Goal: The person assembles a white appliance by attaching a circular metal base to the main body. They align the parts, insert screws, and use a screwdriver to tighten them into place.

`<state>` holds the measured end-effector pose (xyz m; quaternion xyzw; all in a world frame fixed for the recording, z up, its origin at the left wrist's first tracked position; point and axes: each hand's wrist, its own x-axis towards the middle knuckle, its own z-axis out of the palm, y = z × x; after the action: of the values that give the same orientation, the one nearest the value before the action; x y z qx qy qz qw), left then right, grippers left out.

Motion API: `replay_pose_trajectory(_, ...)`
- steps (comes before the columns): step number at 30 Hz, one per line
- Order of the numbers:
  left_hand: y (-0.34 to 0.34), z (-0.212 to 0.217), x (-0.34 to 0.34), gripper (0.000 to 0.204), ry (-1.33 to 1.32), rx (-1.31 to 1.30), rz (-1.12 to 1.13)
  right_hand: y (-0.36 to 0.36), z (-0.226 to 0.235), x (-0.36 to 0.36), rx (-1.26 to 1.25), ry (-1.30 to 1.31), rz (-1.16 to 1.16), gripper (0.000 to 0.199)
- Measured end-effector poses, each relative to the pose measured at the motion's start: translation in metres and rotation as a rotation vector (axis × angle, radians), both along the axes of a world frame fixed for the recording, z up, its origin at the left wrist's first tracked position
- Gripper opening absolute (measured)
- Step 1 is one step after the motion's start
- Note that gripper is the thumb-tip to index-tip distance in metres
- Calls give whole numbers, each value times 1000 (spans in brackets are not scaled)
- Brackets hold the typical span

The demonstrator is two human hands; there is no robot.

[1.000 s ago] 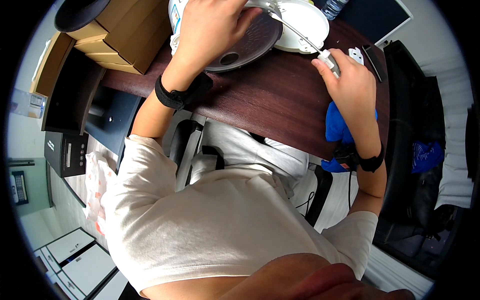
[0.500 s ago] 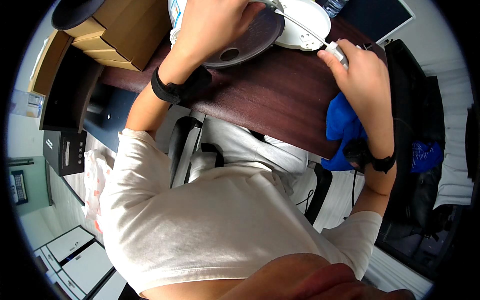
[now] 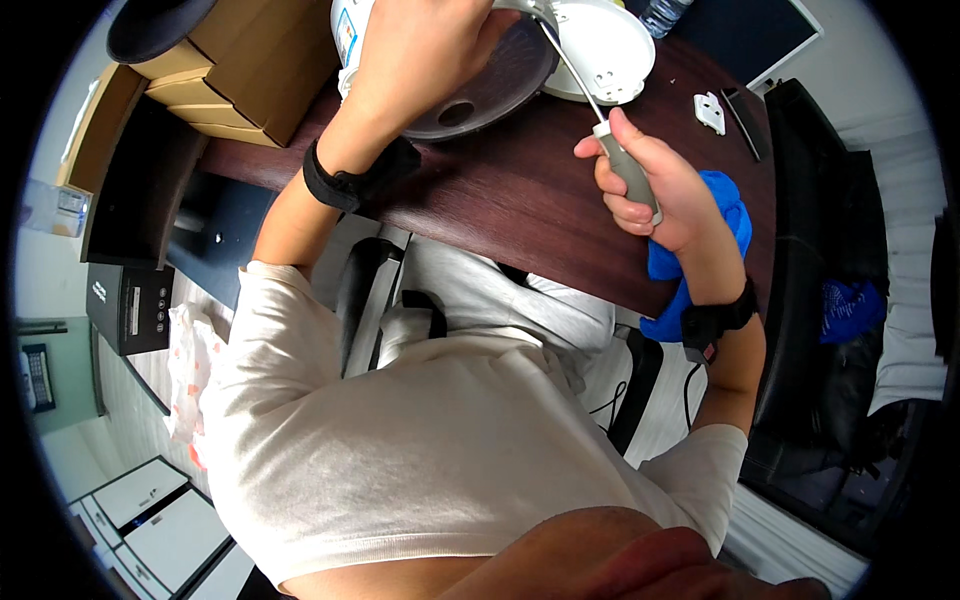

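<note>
My right hand (image 3: 660,185) is wrapped round the grey handle of a screwdriver (image 3: 628,178). The metal shaft slants up and left, its tip end meeting a white part (image 3: 540,10) at the upper edge. My left hand (image 3: 430,50) is closed over that spot, but the view's edge cuts off its fingers, so what they grip cannot be made out. Beneath it lies a dark round disc-shaped piece (image 3: 480,95) with a hole near its rim. A white round cover (image 3: 605,50) sits just right of the disc.
Cardboard boxes (image 3: 250,75) stand at the left of the brown table (image 3: 500,200). A small white part (image 3: 710,113), a thin black slab (image 3: 745,125) and a blue cloth (image 3: 735,205) lie at the right. A clear bottle (image 3: 662,15) is at the back.
My right hand has swung left and nearer to me with the screwdriver, which now stands steeper. The small white part and black slab have come into fuller sight. My left hand has barely moved.
</note>
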<state>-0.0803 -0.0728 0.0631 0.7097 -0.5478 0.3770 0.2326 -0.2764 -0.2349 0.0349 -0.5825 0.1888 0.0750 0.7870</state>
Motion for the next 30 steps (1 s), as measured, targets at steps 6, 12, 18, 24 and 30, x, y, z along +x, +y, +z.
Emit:
replay_pose_trajectory(6,1,-2,2,27,3,0,6,-3,-12,2,-187,-42,-25,49)
replay_pose_trajectory(12,3,-3,1,28,25,-29,-9,-9,-17,4,-1348,-274,-234,40)
replay_pose_trajectory(18,4,-3,2,28,16,-16,-11,-6,1,1,-1709,-280,-267,43)
replay_pose_trajectory(24,4,-3,4,27,17,-25,-9,-18,18,1,-1293,-129,-102,48)
replay_pose_trajectory(30,4,-7,4,27,-4,-48,-3,-17,15,5,-805,4,-56,47)
